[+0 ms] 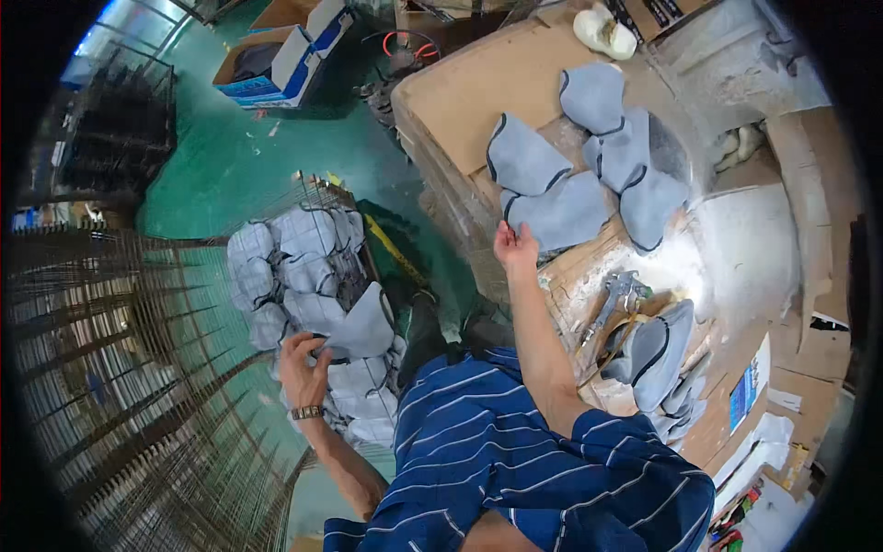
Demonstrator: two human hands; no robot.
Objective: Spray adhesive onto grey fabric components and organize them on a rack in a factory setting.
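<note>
My left hand [303, 370], with a watch on its wrist, is at the left end of a grey fabric piece [370, 322] with dark trim. Its thumb and fingers close around the edge of that piece, which lies tilted on a pile of similar grey pieces [308, 230] in a wire cage cart. My right hand [516, 247] is palm up over the near edge of the worktable, its fingers loosely bent and apart. Just beyond its fingertips lies a grey piece [561, 213]. Several more black-trimmed grey pieces [527, 155] are spread beyond it on cardboard.
A metal clamp-like fixture [621, 291] stands on the table, beside stacked grey pieces [664, 354]. A white shoe-shaped object [604, 34] sits at the far edge. Blue-and-white cartons [276, 74] stand on the green floor [207, 138]. Tall wire racks [110, 368] rise at left.
</note>
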